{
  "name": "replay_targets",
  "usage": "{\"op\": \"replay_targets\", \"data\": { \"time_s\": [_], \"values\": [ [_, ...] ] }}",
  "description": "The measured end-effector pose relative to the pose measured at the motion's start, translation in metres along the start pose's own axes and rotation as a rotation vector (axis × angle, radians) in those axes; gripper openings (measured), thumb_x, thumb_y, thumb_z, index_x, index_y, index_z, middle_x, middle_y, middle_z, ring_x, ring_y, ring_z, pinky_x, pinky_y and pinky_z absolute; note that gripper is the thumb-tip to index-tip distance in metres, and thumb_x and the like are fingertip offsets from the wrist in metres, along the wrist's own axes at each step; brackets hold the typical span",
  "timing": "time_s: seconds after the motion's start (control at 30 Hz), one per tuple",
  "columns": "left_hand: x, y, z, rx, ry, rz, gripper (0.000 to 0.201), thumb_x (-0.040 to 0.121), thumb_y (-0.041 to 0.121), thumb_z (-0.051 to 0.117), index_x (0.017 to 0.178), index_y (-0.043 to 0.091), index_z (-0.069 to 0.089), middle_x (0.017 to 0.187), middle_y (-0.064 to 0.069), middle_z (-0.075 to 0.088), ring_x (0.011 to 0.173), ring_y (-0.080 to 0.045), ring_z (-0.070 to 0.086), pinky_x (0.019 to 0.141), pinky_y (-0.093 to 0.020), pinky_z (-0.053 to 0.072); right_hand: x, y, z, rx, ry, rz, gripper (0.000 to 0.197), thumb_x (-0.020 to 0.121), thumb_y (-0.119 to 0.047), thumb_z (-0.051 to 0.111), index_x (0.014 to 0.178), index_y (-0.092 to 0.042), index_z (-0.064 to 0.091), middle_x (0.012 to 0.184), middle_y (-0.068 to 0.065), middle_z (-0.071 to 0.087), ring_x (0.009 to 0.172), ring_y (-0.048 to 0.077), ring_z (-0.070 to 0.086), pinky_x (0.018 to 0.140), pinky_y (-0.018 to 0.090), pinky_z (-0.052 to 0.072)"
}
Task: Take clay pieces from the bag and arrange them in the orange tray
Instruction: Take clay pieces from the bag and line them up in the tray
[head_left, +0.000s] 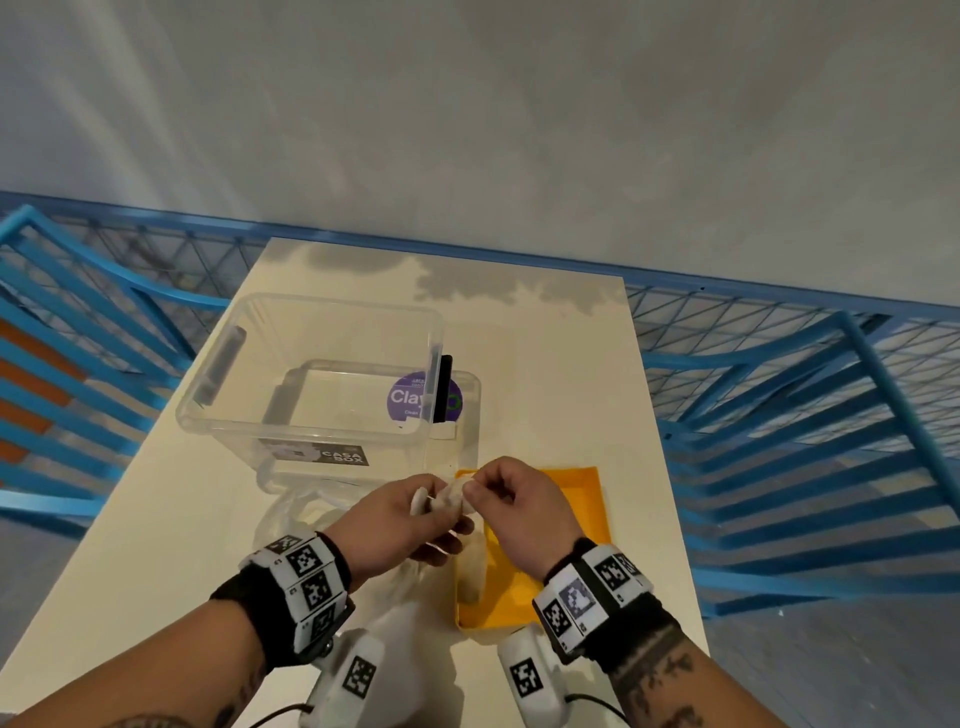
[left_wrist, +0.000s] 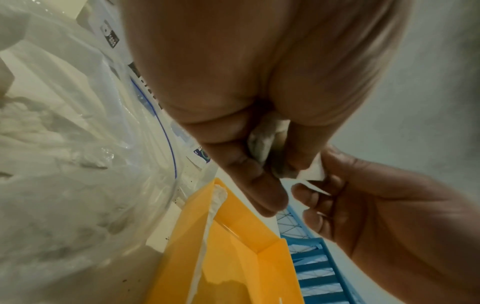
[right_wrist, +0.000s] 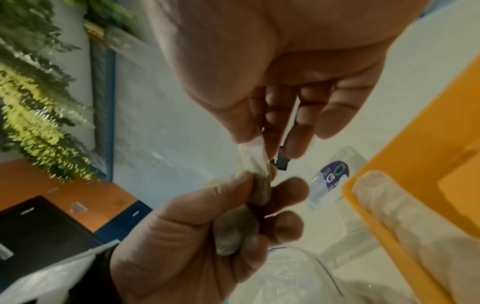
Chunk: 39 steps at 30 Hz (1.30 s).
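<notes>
- Fingers of our left hand (head_left: 396, 525) curl round a grey-white lump of clay in thin clear wrap (right_wrist: 237, 232), gripping it above the near-left corner of the orange rectangular plastic tray (head_left: 592, 512).
- Our right hand (head_left: 519, 512) pinches the white twisted end of that wrap (right_wrist: 252, 156) between thumb and fingertips, just beyond the left fingers.
- One long wrapped pale clay piece (right_wrist: 405, 222) lies in the tray along its left wall, below our fingers.
- Under our left palm sits the crumpled clear plastic bag (left_wrist: 64, 164) on the cream table (head_left: 156, 545).
- Beyond our fingers stands a clear plastic storage box (head_left: 291, 384) on a clear lid with a round purple label (head_left: 410, 397).
</notes>
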<state>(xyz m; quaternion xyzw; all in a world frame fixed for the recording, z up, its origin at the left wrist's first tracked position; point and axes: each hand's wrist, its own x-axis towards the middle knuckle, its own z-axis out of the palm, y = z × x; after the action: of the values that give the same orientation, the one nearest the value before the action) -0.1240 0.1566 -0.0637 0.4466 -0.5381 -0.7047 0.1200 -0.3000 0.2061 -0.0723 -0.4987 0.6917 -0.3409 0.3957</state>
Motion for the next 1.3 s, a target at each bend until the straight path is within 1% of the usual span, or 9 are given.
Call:
{"op": "replay_targets", "data": {
  "time_s": [0.23, 0.43, 0.6, 0.7, 0.8, 0.87, 1.03, 1.23, 1.3],
  "values": [
    [0.008, -0.012, 0.003, 0.183, 0.073, 0.016, 0.005, 0.095, 0.011, 0.06, 0.097, 0.01, 0.065, 0.088, -0.008, 0.076, 0.067, -0.023, 0.068, 0.064, -0.033, 0.058, -0.004, 0.002, -0.003, 0.005, -0.06, 0.013, 0.011, 0.087, -0.033, 0.069, 0.097, -0.03, 0.065, 0.082, -0.003, 0.07, 0.075, 0.011, 0.064, 0.07, 0.021, 0.052],
    [0.014, -0.028, -0.003, 0.2, 0.158, -0.094, 0.017, 0.092, 0.014, 0.061, 0.109, 0.019, 0.061, 0.084, -0.008, 0.076, 0.06, -0.018, 0.066, 0.057, -0.028, 0.056, -0.002, 0.029, -0.006, -0.259, -0.123, 0.068, 0.01, 0.09, -0.033, 0.064, 0.098, -0.03, 0.069, 0.078, -0.016, 0.062, 0.078, 0.007, 0.059, 0.072, 0.021, 0.046],
    [0.012, -0.034, -0.013, -0.019, 0.267, -0.183, 0.024, 0.089, 0.004, 0.057, 0.111, 0.007, 0.05, 0.078, -0.012, 0.074, 0.061, -0.024, 0.062, 0.056, -0.033, 0.055, -0.014, 0.049, 0.006, -0.625, -0.464, 0.172, 0.021, 0.092, -0.034, 0.057, 0.111, -0.031, 0.066, 0.109, -0.003, 0.068, 0.101, 0.02, 0.061, 0.087, 0.032, 0.05],
    [0.01, -0.031, -0.017, -0.047, 0.253, -0.208, 0.023, 0.091, 0.005, 0.05, 0.113, 0.002, 0.044, 0.075, -0.009, 0.075, 0.06, -0.024, 0.061, 0.05, -0.029, 0.051, -0.015, 0.056, 0.02, -0.686, -0.574, 0.214, 0.019, 0.087, -0.034, 0.062, 0.106, -0.031, 0.064, 0.107, -0.001, 0.065, 0.098, 0.021, 0.06, 0.087, 0.033, 0.051],
    [0.008, -0.027, -0.017, -0.01, 0.244, -0.21, 0.021, 0.091, 0.005, 0.046, 0.112, -0.001, 0.044, 0.074, -0.008, 0.073, 0.05, -0.018, 0.058, 0.038, -0.021, 0.041, -0.009, 0.064, 0.033, -0.695, -0.544, 0.231, 0.008, 0.085, -0.034, 0.064, 0.092, -0.034, 0.06, 0.099, -0.004, 0.064, 0.094, 0.02, 0.06, 0.081, 0.031, 0.049],
    [0.009, -0.028, -0.018, -0.023, 0.235, -0.208, 0.02, 0.092, 0.006, 0.046, 0.111, -0.001, 0.045, 0.08, -0.011, 0.072, 0.054, -0.019, 0.061, 0.042, -0.023, 0.044, -0.004, 0.069, 0.039, -0.692, -0.504, 0.229, 0.008, 0.084, -0.034, 0.065, 0.083, -0.036, 0.058, 0.093, -0.007, 0.062, 0.093, 0.019, 0.061, 0.077, 0.028, 0.047],
    [0.009, -0.035, -0.021, -0.035, 0.185, -0.141, 0.004, 0.093, 0.009, 0.054, 0.093, 0.008, 0.051, 0.096, -0.014, 0.073, 0.074, -0.023, 0.069, 0.07, -0.037, 0.058, 0.008, 0.076, 0.042, -0.667, -0.434, 0.266, 0.022, 0.083, -0.032, 0.068, 0.066, -0.035, 0.055, 0.085, -0.011, 0.062, 0.085, 0.014, 0.06, 0.069, 0.026, 0.045],
    [0.01, -0.033, -0.02, 0.097, 0.178, -0.067, 0.009, 0.083, 0.004, 0.069, 0.09, 0.002, 0.064, 0.076, -0.012, 0.07, 0.069, -0.021, 0.067, 0.076, -0.042, 0.06, 0.009, 0.077, 0.04, -0.636, -0.409, 0.254, 0.01, 0.082, -0.034, 0.07, 0.083, -0.034, 0.06, 0.097, -0.007, 0.065, 0.092, 0.015, 0.06, 0.079, 0.029, 0.05],
    [0.011, -0.032, -0.018, 0.124, 0.165, -0.057, 0.011, 0.081, 0.005, 0.073, 0.09, 0.003, 0.068, 0.073, -0.007, 0.067, 0.066, -0.018, 0.065, 0.072, -0.037, 0.06, 0.009, 0.075, 0.036, -0.585, -0.369, 0.263, 0.014, 0.08, -0.037, 0.072, 0.087, -0.034, 0.06, 0.097, -0.007, 0.065, 0.091, 0.015, 0.061, 0.081, 0.031, 0.053]
  ]
}}
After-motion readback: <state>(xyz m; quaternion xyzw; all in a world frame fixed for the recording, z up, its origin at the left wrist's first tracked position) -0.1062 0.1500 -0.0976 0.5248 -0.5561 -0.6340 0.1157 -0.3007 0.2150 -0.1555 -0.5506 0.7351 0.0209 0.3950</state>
